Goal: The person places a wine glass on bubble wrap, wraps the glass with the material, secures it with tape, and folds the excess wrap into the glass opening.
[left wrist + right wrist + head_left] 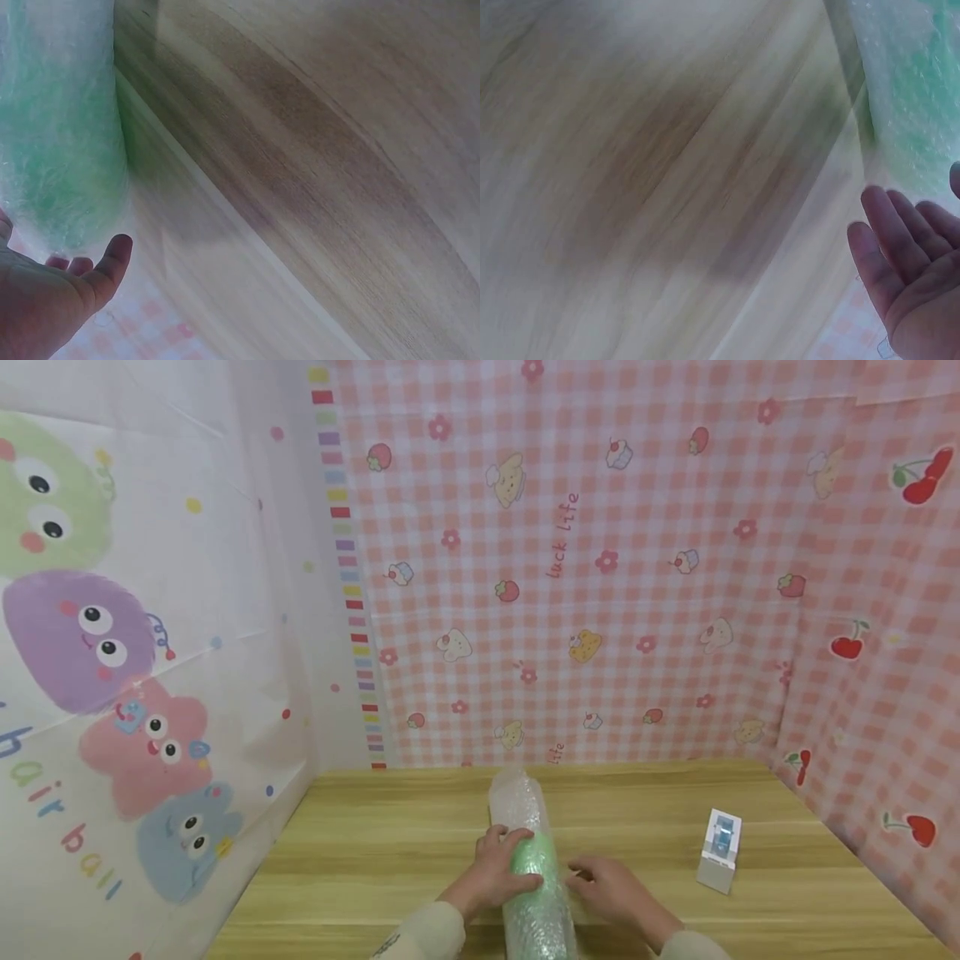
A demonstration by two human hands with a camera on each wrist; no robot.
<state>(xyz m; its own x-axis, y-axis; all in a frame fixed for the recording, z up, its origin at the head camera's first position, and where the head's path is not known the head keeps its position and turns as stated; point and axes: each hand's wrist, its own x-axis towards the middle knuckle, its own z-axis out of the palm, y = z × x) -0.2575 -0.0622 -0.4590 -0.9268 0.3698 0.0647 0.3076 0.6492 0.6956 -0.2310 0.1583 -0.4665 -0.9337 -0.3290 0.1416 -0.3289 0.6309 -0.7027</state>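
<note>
A long bundle of clear bubble wrap [519, 802] lies lengthwise on the wooden table. Something green [534, 856] shows through the plastic; its kind cannot be made out. My left hand [495, 872] holds the bundle from its left side, the fingers and thumb bent over the top. Just right of the wrap, my right hand [607, 889] hovers with loosely bent fingers and nothing in them. In the right wrist view its fingers [892, 236] point toward the bubble wrap [911, 90], with a small gap between. The left wrist view shows the green part [67, 157] beyond the left hand [52, 300].
To the right on the table [390, 827] stands a small white box [717, 860] with a light blue part on top. Pink checked cloth [645, 602] hangs behind and at the right, and a white cartoon-print cloth [247, 693] at the left.
</note>
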